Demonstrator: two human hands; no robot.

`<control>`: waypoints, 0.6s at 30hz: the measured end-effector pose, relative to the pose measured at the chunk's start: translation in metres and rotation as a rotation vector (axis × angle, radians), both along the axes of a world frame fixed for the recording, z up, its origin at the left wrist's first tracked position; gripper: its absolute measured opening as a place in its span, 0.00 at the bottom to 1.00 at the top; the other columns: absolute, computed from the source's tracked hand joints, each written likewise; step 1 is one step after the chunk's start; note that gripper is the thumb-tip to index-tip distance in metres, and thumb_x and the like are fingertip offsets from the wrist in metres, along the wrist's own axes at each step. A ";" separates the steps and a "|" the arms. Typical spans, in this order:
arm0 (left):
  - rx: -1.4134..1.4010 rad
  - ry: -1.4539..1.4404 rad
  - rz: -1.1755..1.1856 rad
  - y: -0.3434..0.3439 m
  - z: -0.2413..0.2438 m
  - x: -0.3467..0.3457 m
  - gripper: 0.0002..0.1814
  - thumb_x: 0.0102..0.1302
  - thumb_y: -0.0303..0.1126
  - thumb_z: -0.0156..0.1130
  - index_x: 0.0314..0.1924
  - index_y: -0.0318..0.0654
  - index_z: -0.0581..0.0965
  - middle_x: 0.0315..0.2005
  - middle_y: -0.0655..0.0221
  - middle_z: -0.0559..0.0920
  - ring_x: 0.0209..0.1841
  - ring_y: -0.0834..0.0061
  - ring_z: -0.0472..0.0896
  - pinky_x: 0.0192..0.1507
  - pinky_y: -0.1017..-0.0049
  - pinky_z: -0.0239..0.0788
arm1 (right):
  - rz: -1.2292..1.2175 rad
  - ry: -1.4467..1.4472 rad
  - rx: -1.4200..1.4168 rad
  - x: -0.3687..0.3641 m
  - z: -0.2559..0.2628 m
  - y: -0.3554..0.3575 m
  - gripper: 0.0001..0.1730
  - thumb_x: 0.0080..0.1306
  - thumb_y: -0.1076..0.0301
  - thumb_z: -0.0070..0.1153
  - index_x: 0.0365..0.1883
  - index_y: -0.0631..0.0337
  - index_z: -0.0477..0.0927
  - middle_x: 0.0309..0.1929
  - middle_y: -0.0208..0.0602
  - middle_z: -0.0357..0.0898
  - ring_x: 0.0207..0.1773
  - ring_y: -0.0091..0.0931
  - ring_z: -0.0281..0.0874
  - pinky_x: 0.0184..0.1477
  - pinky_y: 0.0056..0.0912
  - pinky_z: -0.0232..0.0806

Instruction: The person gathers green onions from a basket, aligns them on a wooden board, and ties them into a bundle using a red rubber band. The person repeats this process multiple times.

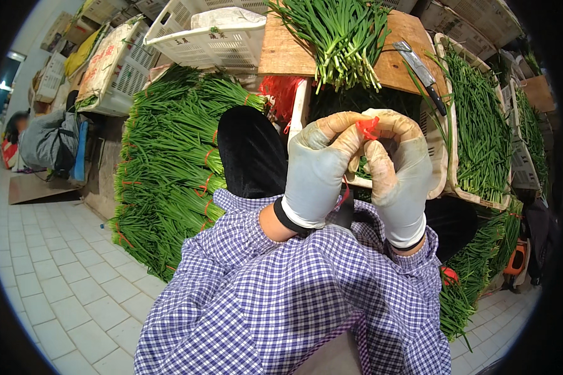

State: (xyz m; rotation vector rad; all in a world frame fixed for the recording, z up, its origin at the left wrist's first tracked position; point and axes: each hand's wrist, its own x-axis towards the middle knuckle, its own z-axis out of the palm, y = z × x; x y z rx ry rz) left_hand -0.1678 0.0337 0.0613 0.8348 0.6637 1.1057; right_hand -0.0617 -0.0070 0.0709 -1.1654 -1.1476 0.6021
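My left hand (pixel 315 171) and my right hand (pixel 403 173), both in stained white gloves, meet at chest height. Their fingertips pinch a crumpled red plastic strip (pixel 368 128) between them. A red end hangs below, close to my left wrist. Beyond my hands, a loose heap of green chives (pixel 345 44) lies across a wooden board (pixel 285 49), its pale cut ends towards me. On the board's right side rests a knife (pixel 415 64) with a black handle, which points my way. Under the board stands a white plastic crate (pixel 438 176), partly hidden by my hands.
Tied chive bundles (pixel 169 154) are stacked at my left, with more chives (pixel 481 262) low at my right. A chive-filled crate (pixel 504 201) stands right of the board. Red strips (pixel 281 96) hang beside my knee. Another person (pixel 51 138) sits bent over at far left.
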 end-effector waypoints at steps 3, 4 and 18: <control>0.043 0.077 0.012 0.001 -0.003 0.001 0.09 0.69 0.30 0.62 0.44 0.32 0.82 0.21 0.77 0.78 0.20 0.90 0.70 0.23 0.87 0.61 | -0.093 -0.160 0.037 0.003 -0.008 0.003 0.08 0.65 0.79 0.56 0.43 0.68 0.78 0.40 0.37 0.80 0.34 0.19 0.79 0.36 0.21 0.72; 0.016 0.098 -0.004 0.001 0.000 0.002 0.09 0.69 0.30 0.62 0.45 0.32 0.82 0.21 0.77 0.79 0.20 0.90 0.71 0.23 0.87 0.62 | -0.109 -0.156 0.024 0.003 -0.009 0.003 0.08 0.65 0.79 0.56 0.43 0.67 0.78 0.40 0.37 0.80 0.34 0.19 0.79 0.36 0.21 0.72; -0.136 -0.175 -0.035 0.000 -0.007 0.005 0.08 0.70 0.28 0.59 0.44 0.31 0.79 0.20 0.79 0.75 0.19 0.91 0.68 0.21 0.88 0.59 | -0.122 -0.072 -0.019 0.000 -0.016 0.006 0.08 0.64 0.80 0.57 0.42 0.69 0.81 0.37 0.37 0.81 0.37 0.21 0.80 0.38 0.23 0.72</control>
